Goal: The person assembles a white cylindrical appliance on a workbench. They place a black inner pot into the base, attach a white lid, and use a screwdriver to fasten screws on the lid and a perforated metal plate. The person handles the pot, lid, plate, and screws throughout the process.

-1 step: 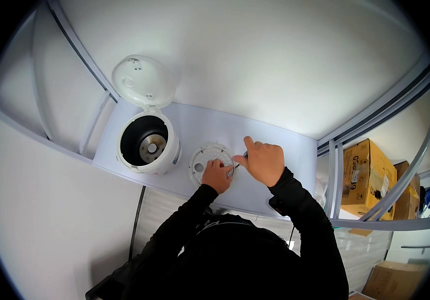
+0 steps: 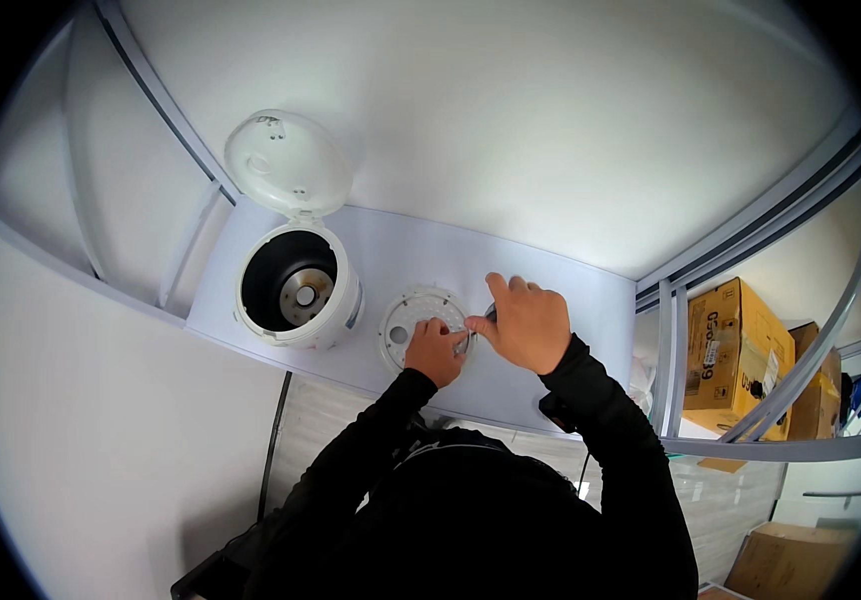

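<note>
A round white perforated disc (image 2: 415, 306) with small dark spots round its rim lies flat on the table; it looks like an appliance's inner lid. My left hand (image 2: 435, 354) grips it with bent fingers at the near right side. Beside it, my right hand (image 2: 528, 322) is closed round a dark-handled tool (image 2: 492, 312) that looks like a screwdriver. Its tip is close to the disc's right rim and my left fingers; whether it touches cannot be made out. To the left stands a white rice cooker (image 2: 349, 308), lid (image 2: 289, 165) raised, with a metal heating plate (image 2: 317, 288) inside.
The pale table (image 2: 591, 290) meets a white wall (image 2: 511, 130) at its back edge. Grey frame bars (image 2: 665, 350) rise at the right, with a yellow-brown carton (image 2: 736, 350) behind them. A dark cable (image 2: 275, 440) hangs below the table's front left.
</note>
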A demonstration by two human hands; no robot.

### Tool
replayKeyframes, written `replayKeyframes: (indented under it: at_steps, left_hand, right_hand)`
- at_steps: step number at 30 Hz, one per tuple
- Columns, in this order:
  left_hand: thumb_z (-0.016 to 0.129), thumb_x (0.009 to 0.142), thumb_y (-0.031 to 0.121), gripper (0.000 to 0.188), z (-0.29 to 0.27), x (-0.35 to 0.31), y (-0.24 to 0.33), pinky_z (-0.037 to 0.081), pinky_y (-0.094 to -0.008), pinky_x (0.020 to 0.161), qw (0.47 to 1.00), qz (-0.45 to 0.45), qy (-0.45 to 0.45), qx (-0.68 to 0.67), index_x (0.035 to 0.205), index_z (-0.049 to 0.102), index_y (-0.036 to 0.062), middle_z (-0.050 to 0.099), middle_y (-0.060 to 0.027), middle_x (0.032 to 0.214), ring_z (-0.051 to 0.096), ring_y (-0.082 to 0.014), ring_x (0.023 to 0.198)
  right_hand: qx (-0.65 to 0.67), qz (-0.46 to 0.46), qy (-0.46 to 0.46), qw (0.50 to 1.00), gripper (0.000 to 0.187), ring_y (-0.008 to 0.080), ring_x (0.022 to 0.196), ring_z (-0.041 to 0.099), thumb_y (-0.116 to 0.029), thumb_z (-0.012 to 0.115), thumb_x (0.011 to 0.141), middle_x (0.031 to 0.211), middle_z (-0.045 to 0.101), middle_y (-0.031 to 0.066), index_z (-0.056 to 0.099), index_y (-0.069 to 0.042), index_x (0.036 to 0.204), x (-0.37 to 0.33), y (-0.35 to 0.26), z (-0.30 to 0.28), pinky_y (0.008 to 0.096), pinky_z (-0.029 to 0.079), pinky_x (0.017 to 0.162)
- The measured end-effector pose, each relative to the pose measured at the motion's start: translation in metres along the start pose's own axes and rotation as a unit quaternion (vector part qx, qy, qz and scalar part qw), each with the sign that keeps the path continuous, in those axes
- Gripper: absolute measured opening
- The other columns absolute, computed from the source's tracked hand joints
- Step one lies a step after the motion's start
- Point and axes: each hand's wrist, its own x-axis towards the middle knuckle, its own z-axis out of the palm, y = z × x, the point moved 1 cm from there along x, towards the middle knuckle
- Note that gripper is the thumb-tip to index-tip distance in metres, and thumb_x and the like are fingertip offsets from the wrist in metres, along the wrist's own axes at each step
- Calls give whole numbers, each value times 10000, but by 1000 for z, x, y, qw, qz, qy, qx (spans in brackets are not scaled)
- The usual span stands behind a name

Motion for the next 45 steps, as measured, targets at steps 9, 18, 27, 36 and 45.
replayKeyframes:
  at_steps: [9, 18, 27, 36, 45]
  left_hand:
    - [801, 762, 208, 423, 1, 1, 0, 476, -416, 954, 1000, 2, 6, 2, 1183, 759, 217, 554, -97, 1084, 510, -320, 1088]
    - [785, 782, 207, 419, 2, 1, -2, 474, -420, 962, 1000, -4, -8, 2, 1200, 751, 222, 550, -94, 1104, 501, -319, 1108]
    - [782, 780, 219, 412, -2, 4, 1, 475, -415, 968, 999, -25, -30, -3, 1191, 760, 237, 555, -90, 1113, 500, -316, 1114]
    - [780, 765, 231, 403, -6, 7, 4, 509, -408, 953, 998, -50, -43, 4, 1167, 772, 255, 565, -74, 1111, 503, -315, 1130]
    - [799, 747, 276, 390, -2, 9, -1, 519, -442, 938, 999, -35, -30, 13, 1134, 775, 243, 585, -83, 1110, 513, -335, 1128]
  right_hand:
    - [-33, 14, -29, 999, 366, 271, 617, 633, -312, 763, 853, 754, 589, 86, 558, -71, 1037, 2, 0, 7, 383, 468, 515]
    - [8, -1, 3, 1000, 409, 292, 624, 641, -360, 789, 840, 755, 598, 95, 569, -70, 1028, 3, 4, 8, 385, 474, 518]
    - [58, -66, 79, 993, 363, 286, 633, 648, -337, 792, 836, 757, 622, 81, 598, -76, 998, 2, 9, 6, 390, 480, 528]
    - [45, -55, 99, 993, 329, 275, 653, 658, -300, 797, 832, 759, 625, 66, 608, -79, 986, 0, 5, 1, 384, 490, 543]
    - [45, 5, -16, 999, 362, 300, 749, 676, -226, 778, 841, 918, 643, 118, 587, -76, 1110, 3, 6, 3, 402, 515, 587]
